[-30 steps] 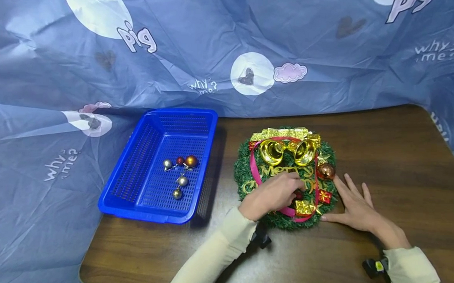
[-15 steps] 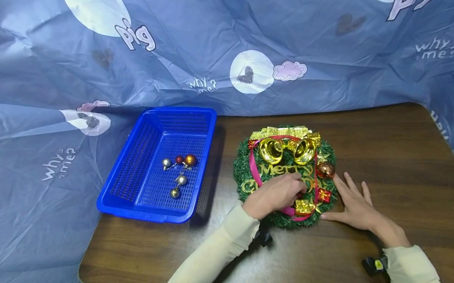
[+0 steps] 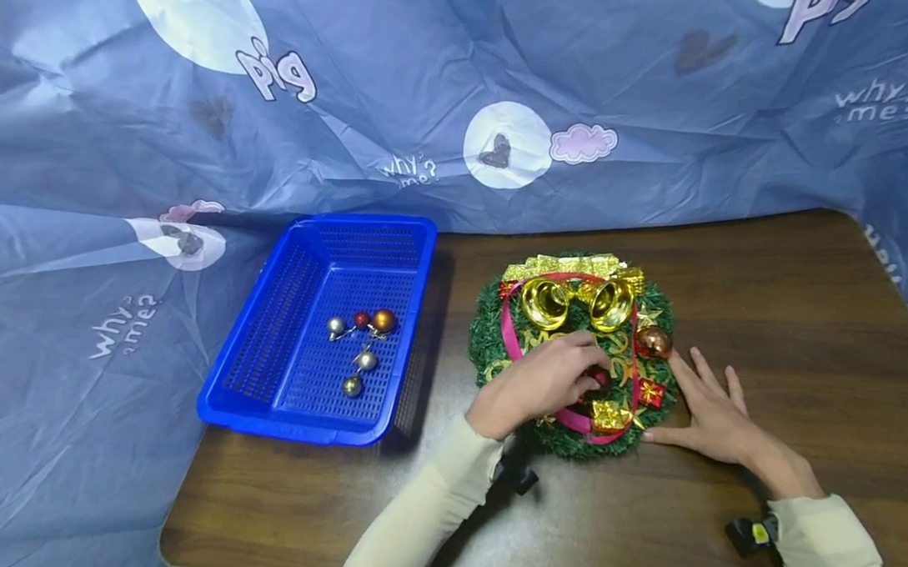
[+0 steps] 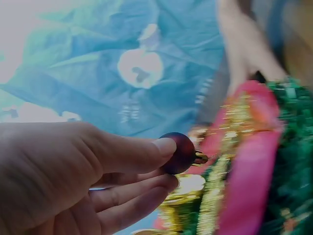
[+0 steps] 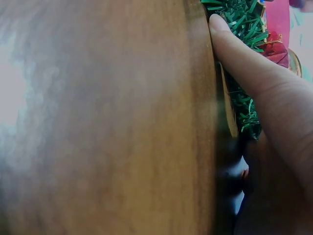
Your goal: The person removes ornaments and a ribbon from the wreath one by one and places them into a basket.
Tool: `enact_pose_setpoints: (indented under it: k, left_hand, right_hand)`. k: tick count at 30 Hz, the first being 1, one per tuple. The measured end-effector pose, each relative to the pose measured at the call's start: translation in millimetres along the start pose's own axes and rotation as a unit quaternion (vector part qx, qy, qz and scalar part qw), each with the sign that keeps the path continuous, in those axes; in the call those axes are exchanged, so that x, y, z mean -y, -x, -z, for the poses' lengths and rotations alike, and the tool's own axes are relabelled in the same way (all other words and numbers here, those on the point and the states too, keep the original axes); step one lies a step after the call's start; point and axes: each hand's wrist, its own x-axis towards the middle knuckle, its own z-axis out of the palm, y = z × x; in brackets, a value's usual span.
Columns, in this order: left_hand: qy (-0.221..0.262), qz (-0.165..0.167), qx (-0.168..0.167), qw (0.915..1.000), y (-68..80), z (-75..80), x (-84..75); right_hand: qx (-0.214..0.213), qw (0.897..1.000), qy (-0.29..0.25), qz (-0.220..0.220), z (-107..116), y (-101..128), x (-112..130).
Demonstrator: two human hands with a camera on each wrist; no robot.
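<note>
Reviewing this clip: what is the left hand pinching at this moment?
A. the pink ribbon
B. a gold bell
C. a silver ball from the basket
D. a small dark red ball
D. The left wrist view shows the left hand with thumb and fingers pinching a small dark red ball with a gold cap, right against the wreath; the gold bells sit untouched above it.

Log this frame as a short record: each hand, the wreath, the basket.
left hand: pinches a dark red bauble at the wreath's middle
right hand: flat on the table, fingers against the wreath's right edge
wreath: lies flat; gold bells, pink ribbon, small gift boxes, a copper ball
basket: blue, left of the wreath, five small baubles inside
</note>
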Motion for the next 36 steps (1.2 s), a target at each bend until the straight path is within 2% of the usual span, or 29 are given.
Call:
enact_pose_setpoints:
  k: [10, 15, 18, 21, 26, 29, 31, 33, 36]
  left_hand:
    - [0.036, 0.003, -0.046, 0.9983, 23.3, 44.9, 1.9]
    - [0.040, 0.015, -0.108, 0.9932, 41.3, 70.5, 15.4]
    - [0.062, 0.042, -0.147, 0.9864, 54.6, 84.9, 28.5]
    - [0.086, 0.081, -0.183, 0.9760, 70.0, 98.3, 45.6]
    - [0.092, 0.154, -0.226, 0.9576, 99.0, 115.2, 84.4]
    - [0.062, 0.208, -0.221, 0.9510, 114.9, 117.4, 114.8]
    - [0.034, 0.241, -0.198, 0.9494, 123.7, 114.6, 136.2]
    - [0.013, 0.275, -0.154, 0.9489, 131.1, 108.0, 155.5]
    - [0.002, 0.316, -0.070, 0.9460, 136.9, 95.0, 177.0]
  right_hand:
    - [0.003, 1.000, -0.006, 0.003, -2.4, 2.9, -4.3]
    - [0.000, 1.000, -0.005, 0.003, -3.3, 4.8, -5.7]
    - [0.000, 1.000, -0.006, 0.001, -4.2, 5.3, -6.6]
    - [0.001, 1.000, -0.008, 0.000, -5.3, 5.9, -8.0]
    - [-0.006, 1.000, -0.007, 0.002, -7.2, 8.0, -11.0]
    - [-0.014, 1.000, -0.004, 0.004, -7.2, 9.6, -12.2]
    - [-0.018, 1.000, -0.004, 0.004, -6.6, 10.6, -12.4]
    - [-0.017, 1.000, -0.003, 0.004, -6.7, 11.3, -12.7]
    - [-0.014, 1.000, -0.003, 0.001, -7.2, 12.4, -13.2]
